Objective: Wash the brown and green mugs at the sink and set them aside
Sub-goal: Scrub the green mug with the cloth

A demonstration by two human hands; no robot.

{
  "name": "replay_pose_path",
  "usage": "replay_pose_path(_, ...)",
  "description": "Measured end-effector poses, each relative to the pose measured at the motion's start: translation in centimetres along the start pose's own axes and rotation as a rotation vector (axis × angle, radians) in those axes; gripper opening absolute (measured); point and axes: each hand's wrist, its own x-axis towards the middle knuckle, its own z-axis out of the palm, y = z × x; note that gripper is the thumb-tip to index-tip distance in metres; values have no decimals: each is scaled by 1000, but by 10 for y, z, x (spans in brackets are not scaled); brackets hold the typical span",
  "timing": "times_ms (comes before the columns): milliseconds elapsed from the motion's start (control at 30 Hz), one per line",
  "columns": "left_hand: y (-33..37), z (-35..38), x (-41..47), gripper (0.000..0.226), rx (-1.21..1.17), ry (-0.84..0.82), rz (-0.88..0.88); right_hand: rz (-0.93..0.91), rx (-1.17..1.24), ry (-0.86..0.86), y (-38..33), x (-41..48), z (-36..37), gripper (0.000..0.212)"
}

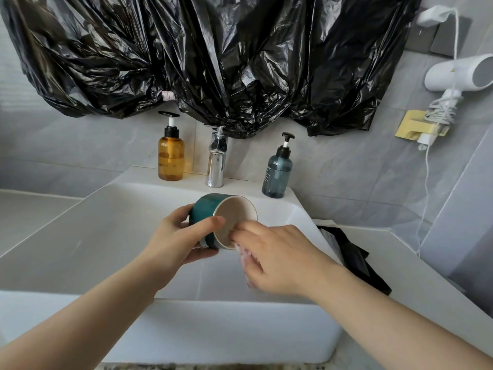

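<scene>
A green mug [206, 209] with a pale inside lies tipped on its side over the white sink [106, 236], its mouth turned toward me. My left hand [181, 239] grips its body from the left, thumb over the rim. My right hand [277, 257] has its fingertips at the mouth of the mug, touching the inner wall, and soapy foam clings under the fingers. No brown mug is in view.
A chrome tap [216, 166] stands behind the sink between an amber pump bottle [170, 158] and a blue-grey pump bottle [277, 174]. Black plastic sheeting [213, 57] hangs above. A black cloth [354, 257] lies on the right counter. A white hair dryer [458, 76] hangs on the right wall.
</scene>
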Motion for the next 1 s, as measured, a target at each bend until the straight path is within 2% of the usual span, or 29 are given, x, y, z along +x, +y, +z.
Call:
replay_pose_path(233, 0, -4, 2, 83, 24, -2, -25, 6, -209, -13, 2, 16, 11, 21)
replay_pose_path(467, -2, -4, 3, 88, 34, 13, -31, 54, -19, -230, 5, 26, 5, 19)
replay_pose_path(567, -2, -3, 2, 86, 26, 14, -35, 77, 94, -255, 5, 27, 1, 34)
replay_pose_path(700, 0, -4, 2, 49, -50, 14, -50, 121, 355, -76, 6, 14, -13, 67)
replay_pose_path(767, 0, -5, 2, 53, -62, 15, -61, 177, 422, 69, 6, 8, -16, 57)
replay_pose_path(867, 1, -3, 2, 75, -51, 9, -70, 194, 437, 319, 9, 0, -11, 24)
replay_pose_path(933, 0, -3, 2, 79, -37, 16, -69, 98, 284, 299, 7, -1, -9, 6)
replay_pose_path(1000, -1, -3, 3, 77, -7, 26, -63, 0, 76, 184, 2, 0, -5, 12)
